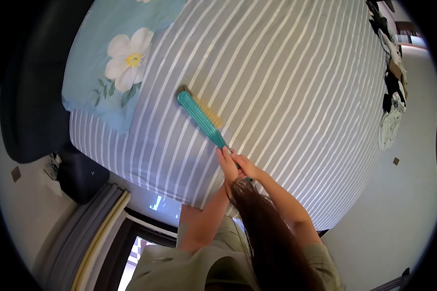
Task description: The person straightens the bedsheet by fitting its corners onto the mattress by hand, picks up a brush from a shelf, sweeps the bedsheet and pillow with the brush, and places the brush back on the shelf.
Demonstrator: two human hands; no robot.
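Both of my hands are closed round the handle of a green brush (201,118) with pale yellowish bristles. My left hand (227,161) grips the handle nearer the brush head, and my right hand (246,167) is beside it, nearer the handle's end. The brush points up and left over a grey and white striped sheet (277,97), its bristles facing right against the cloth. To the left of the brush head lies a blue-green cloth (90,72) with a large white flower. Long hair hangs over part of my right forearm.
A dark headboard (29,82) stands along the left side. Clothes (392,87) lie at the bed's right edge. A black object (82,174) sits below the headboard, near grey and yellow curtains (90,233). Tiled floor (374,208) shows at the right.
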